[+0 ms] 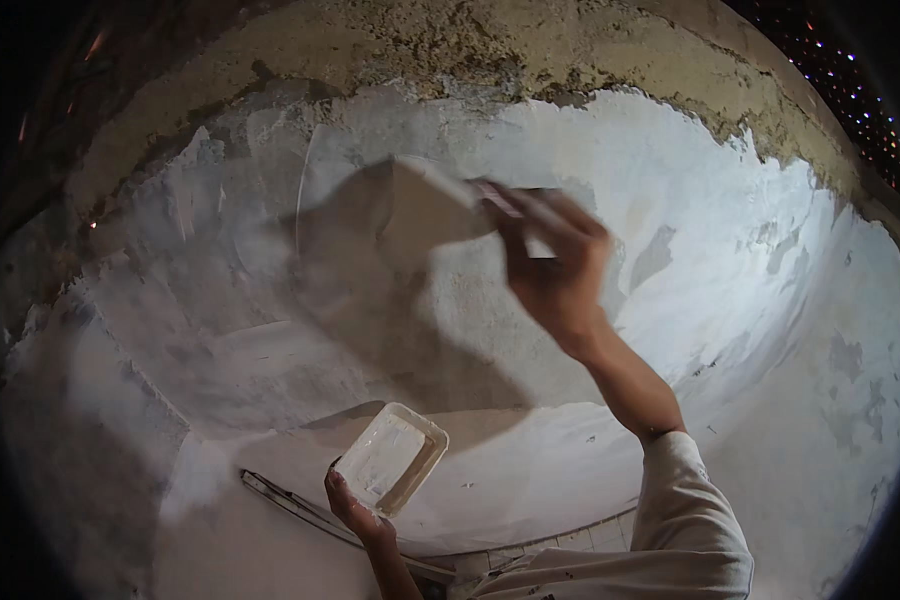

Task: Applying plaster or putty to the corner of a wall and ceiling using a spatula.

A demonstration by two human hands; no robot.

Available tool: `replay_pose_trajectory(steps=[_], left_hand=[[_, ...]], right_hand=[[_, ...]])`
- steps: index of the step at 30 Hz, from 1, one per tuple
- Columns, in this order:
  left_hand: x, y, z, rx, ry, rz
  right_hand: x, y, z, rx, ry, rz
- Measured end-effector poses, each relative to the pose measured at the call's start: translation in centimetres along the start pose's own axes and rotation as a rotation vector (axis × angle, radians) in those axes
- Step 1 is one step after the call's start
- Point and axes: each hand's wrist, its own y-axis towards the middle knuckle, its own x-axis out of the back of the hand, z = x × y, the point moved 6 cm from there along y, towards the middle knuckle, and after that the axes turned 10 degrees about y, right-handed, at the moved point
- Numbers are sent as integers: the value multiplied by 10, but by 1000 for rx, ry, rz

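High on the wall, my right hand [560,265] is closed round the handle of a putty knife [487,192]. Motion blurs the tool, and its pale blade meets the wall to the left of the fingers. White filler [670,140] coats much of this wall in uneven patches. Lower down, my left hand [355,508] grips the near end of a rectangular white plastic tub [432,455], tilted so its inside shows. Smears of white filler line the tub, and some white sticks to my left fingers.
Rough bare brown plaster [350,50] runs along the wall's top. Below, a long dark strip [290,503] lies near a row of pale tiles [590,538]. My arm's shadow [400,290] falls across the wall's middle. An inner corner [185,428] stands at left.
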Motion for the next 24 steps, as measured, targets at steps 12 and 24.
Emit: replay_pose_trajectory(steps=[12, 24], left_hand=[[-3, -12, 8, 113, -34, -119], [3, -11, -3, 88, -20, -49]], right_hand=[[-25, -4, -11, 89, -369, 70], [-28, -14, -17, 184, -378, 62]])
